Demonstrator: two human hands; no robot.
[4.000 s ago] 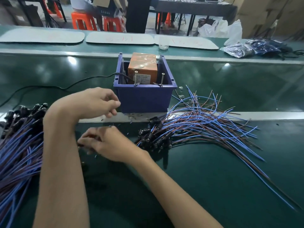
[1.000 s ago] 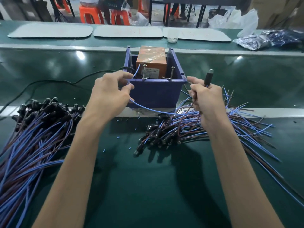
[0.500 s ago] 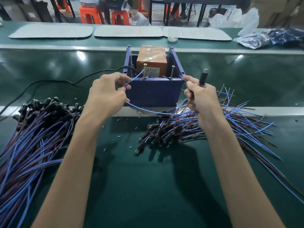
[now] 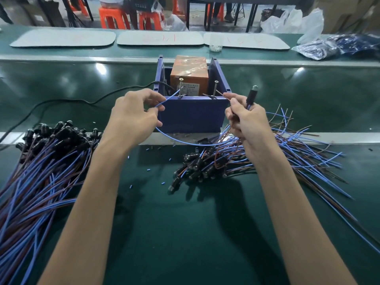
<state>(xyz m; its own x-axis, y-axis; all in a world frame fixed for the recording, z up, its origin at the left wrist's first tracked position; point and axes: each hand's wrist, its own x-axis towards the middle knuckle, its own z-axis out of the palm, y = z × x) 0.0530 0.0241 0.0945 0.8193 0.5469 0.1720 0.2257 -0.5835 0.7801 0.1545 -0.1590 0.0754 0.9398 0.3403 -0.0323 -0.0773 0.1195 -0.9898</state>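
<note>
A blue plastic box (image 4: 192,116) stands on the green bench with an orange unit (image 4: 189,76) inside and two upright screws (image 4: 181,87) at its front rim. My left hand (image 4: 133,118) pinches a blue wire (image 4: 185,142) whose tip reaches the left screw. My right hand (image 4: 244,120) grips a black connector (image 4: 251,96) and pinches a brown wire (image 4: 219,93) whose tip lies at the right screw. The blue wire loops low between both hands.
A heap of wired black connectors (image 4: 41,165) lies at the left, a second heap (image 4: 236,159) fans out to the right. A black cable (image 4: 82,101) runs from the box leftward. Small blue insulation bits (image 4: 148,170) dot the mat. Plastic bags (image 4: 333,47) sit far right.
Over four seconds both hands came up from the mat with one wired connector. In the last second the wire tips moved onto the two screws.
</note>
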